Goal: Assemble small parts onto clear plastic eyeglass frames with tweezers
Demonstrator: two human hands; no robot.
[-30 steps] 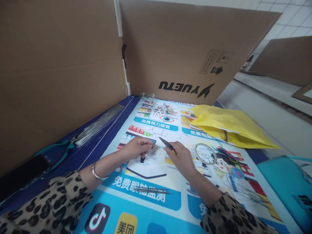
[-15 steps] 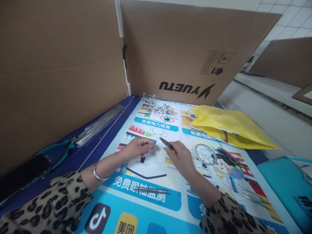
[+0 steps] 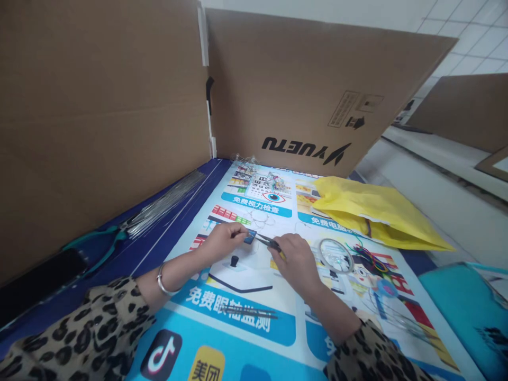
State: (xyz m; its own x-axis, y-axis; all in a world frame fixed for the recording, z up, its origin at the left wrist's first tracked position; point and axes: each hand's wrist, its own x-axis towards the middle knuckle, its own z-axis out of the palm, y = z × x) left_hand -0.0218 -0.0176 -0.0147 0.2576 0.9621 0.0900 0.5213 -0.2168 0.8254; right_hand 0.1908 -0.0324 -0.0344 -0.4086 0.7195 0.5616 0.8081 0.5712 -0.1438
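My left hand (image 3: 227,239) is closed in a pinch over the printed sheet, its fingertips on a thin wire that barely shows. From the right, my right hand (image 3: 298,264) grips small needle-nose pliers (image 3: 270,243). Their narrow jaws stand slightly apart and point at my left fingertips, with a small gap between. Just beyond the hands lie thin bent wire pieces (image 3: 259,218). Several dark thin rods (image 3: 250,311) rest on the sheet nearer to me. A clear round ring (image 3: 322,255) sits to the right of my right hand.
Cardboard panels (image 3: 309,79) stand behind and to the left. A bundle of straight wires (image 3: 159,206), teal-handled pliers (image 3: 117,235) and a black phone-like slab (image 3: 43,286) lie left. On the right are a yellow bag (image 3: 381,211), coloured cords (image 3: 373,256) and a teal pouch (image 3: 460,312).
The pliers have turned from pointing up-left to nearly level, and their jaws have parted slightly. My left hand stays in its pinch, almost in place. The view has tilted a little.
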